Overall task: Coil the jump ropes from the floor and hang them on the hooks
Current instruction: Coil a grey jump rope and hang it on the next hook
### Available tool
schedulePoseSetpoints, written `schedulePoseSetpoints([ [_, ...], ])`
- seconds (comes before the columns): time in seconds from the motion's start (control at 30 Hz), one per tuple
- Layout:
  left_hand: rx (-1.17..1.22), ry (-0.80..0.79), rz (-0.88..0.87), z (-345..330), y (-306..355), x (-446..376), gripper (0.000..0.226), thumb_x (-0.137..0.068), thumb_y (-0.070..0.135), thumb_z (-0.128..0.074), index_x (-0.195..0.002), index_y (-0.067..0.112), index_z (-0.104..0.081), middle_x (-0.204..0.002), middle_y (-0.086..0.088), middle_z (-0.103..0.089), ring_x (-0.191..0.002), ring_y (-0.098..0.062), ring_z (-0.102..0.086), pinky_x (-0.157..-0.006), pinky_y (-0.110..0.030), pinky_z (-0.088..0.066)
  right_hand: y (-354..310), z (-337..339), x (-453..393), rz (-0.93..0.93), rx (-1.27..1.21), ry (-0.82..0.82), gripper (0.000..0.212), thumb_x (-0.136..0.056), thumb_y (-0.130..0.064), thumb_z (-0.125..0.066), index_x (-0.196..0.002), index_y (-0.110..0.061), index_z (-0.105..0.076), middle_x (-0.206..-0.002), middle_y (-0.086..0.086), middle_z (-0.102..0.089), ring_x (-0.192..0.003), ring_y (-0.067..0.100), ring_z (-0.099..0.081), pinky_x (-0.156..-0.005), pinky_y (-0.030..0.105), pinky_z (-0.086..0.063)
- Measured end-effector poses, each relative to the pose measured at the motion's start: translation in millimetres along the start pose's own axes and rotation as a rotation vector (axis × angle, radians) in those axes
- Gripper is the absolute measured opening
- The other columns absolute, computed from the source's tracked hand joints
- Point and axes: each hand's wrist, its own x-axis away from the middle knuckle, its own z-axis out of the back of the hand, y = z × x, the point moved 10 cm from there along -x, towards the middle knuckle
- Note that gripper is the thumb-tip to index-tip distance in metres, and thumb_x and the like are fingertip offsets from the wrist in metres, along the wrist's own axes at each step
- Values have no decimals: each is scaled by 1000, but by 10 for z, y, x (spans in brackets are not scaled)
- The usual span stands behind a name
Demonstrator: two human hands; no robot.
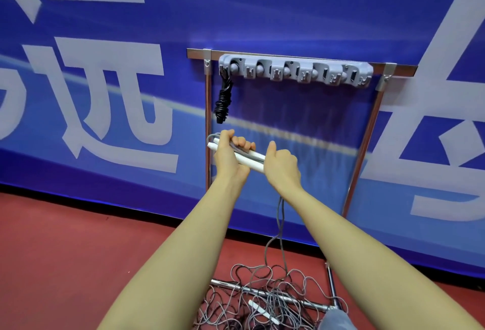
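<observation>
The left hand (pixel 229 155) has its fingers (pixel 242 143) curled round two smooth white handles (pixel 249 159) laid side by side, with a few loops of thin grey cord (pixel 216 136) pinched against them and poking out past the thumb. The right hand (pixel 282 164) is closed at the near end of the handles, fingers hidden behind the knuckles; cord appears to run through it, though the grip itself is not visible. From under that wrist the grey rope (pixel 280 219) hangs in a slack double line to the red floor (pixel 78 251), where it joins a loose tangle (pixel 262 298) of thin wiry ropes, another white handle (pixel 262 311) lying among them, over the chrome foot of a rack (pixel 364 140). Above the hands, a grey moulded plastic hook bar (pixel 295 71) with rounded knobs is fixed to the rack's top rail. A tightly coiled glossy black rope (pixel 223 98) hangs from its leftmost hook. Behind stands a blue banner (pixel 288 1) with large pale characters.
</observation>
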Motion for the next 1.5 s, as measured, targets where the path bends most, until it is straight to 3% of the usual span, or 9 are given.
schedulePoseSetpoints([
  [0.1, -227, 84, -78, 144, 112, -50, 21, -88, 23, -66, -87, 4, -57, -71, -4, -58, -64, -17, -59, -72, -33, -52, 22, 44, -44, -16, 11, 3, 54, -103, -38, -20, -96, -1, -58, -102, 16, -61, -85, 31, -52, -76, 36, -39],
  [0.23, -779, 202, -527, 201, 611, 130, 52, -87, 37, -63, -126, 9, -43, -114, -1, -47, -105, -15, -48, -94, -29, -41, 37, 158, -110, 3, 104, 17, 52, -104, -34, -20, -103, 1, -58, -112, 19, -61, -96, 35, -55, -78, 36, -37],
  [0.4, -2205, -592, -972, -466, 51, 374, 60, -70, 42, -51, -119, 8, -50, -111, -5, -56, -103, -26, -51, -89, -33, -34, 18, 185, -82, 54, 212, -43, 41, -105, -21, -20, -117, 1, -53, -112, 20, -58, -104, 37, -54, -81, 37, -45],
  [0.47, -2595, -593, -965, -402, -130, 310, 46, -80, 39, -53, -114, 10, -45, -107, -4, -54, -99, -25, -51, -77, -32, -35, -21, 177, -53, 79, 232, -71, 38, -105, -19, -21, -110, -2, -54, -105, 19, -59, -98, 35, -54, -82, 39, -47],
  [0.73, -2667, -717, -1049, -433, -141, 336, 18, -90, 17, -54, -88, 11, -36, -59, 0, -44, -51, -26, -40, -42, -25, -19, -68, 65, -61, 187, 90, -213, 47, -102, -36, -25, -60, -14, -32, -64, 4, -41, -63, 22, -37, -66, 35, -38],
  [0.87, -2754, -727, -917, -282, -114, 201, 11, -95, 12, -37, -92, 11, -27, -58, 2, -29, -49, -25, -35, -51, -31, -30, -56, -27, -23, 240, 20, -307, 36, -95, -43, -36, -68, -21, -45, -70, 1, -50, -64, 21, -45, -67, 39, -44],
  [1.03, -2844, -705, -838, -98, 10, 117, 9, -94, 6, -38, -102, 10, -40, -66, -3, -41, -57, -28, -42, -46, -30, -24, 61, -173, 89, 282, 71, -520, 20, -87, -6, -47, -105, -16, -49, -90, 0, -47, -73, 17, -46, -62, 25, -37],
  [1.27, -2881, -601, -746, -7, 91, 79, 3, -95, 10, -38, -92, 12, -37, -63, -1, -39, -54, -27, -42, -43, -29, -22, -134, -46, -4, 481, 380, -213, 25, -94, -8, -37, -105, -13, -59, -107, -1, -46, -87, 28, -54, -71, 35, -40],
  [1.5, -2501, -626, -1209, -352, 204, 295, 42, -45, 1, -84, -61, 9, -46, -39, 3, -30, -32, -18, -13, -49, -10, 3, -31, -73, -60, 369, 192, -248, 20, -99, -12, -32, -85, -15, -46, -89, 4, -51, -80, 30, -55, -65, 38, -41],
])
